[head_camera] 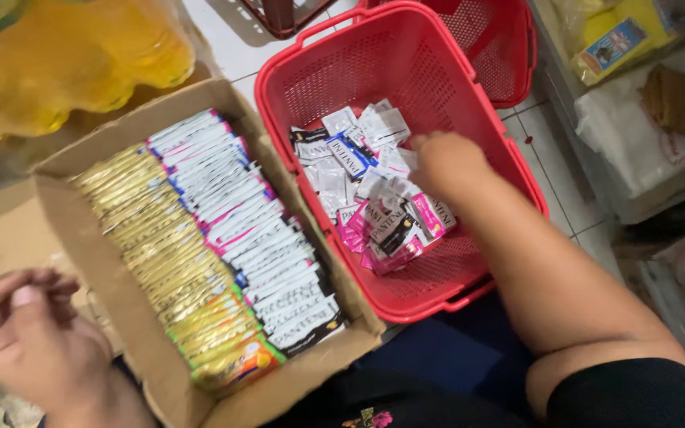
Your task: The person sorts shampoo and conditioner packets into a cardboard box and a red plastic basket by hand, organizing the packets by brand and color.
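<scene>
Red basket (517,158) sachets (374,198) under right hand (445,162)

Even, bright indoor light, soft shadows, motion blur on the left hand (29,337) and frame edges.

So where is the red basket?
In the head view, the red basket sits on the right, beside the cardboard box, with the right hand reaching into its sachets.

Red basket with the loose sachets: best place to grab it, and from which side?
Take the red basket by its top rim, from above, one of the hands on each long side. The rim is a thick rolled lip that stands clear of the mesh walls, and the basket sits upright and open. The sachets lie loose on its floor, so keep it level. The right hand is already inside it; the left hand is beside the cardboard box.
</scene>
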